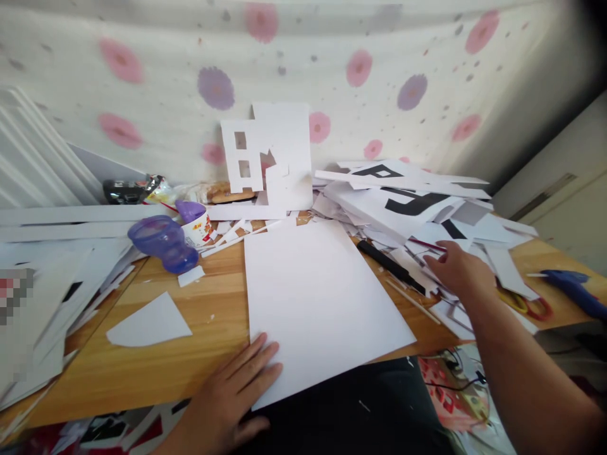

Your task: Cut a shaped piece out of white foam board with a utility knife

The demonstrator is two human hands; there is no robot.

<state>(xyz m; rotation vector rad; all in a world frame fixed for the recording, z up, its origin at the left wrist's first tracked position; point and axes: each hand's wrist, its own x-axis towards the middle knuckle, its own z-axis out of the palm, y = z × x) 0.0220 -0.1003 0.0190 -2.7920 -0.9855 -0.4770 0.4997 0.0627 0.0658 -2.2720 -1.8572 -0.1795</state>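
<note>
Evidently, a wooden table (161, 373) is crowded around the white sheet (322, 309): a paper heap (417, 202) is piled at one to two o'clock, a purple vase (164, 243) is set at ten, and a flowered cloth (303, 57) is hung at twelve. Something at nine is blurred by coarse squares; one end of a slim red stick (421, 242) is hidden by the right hand (459, 268), by whose thumb and forefinger it is pinched at two. Flat, blank and smooth, the sheet is touched at eight by the left hand (232, 388), its fingers loosely outstretched, nothing grasped.
</note>
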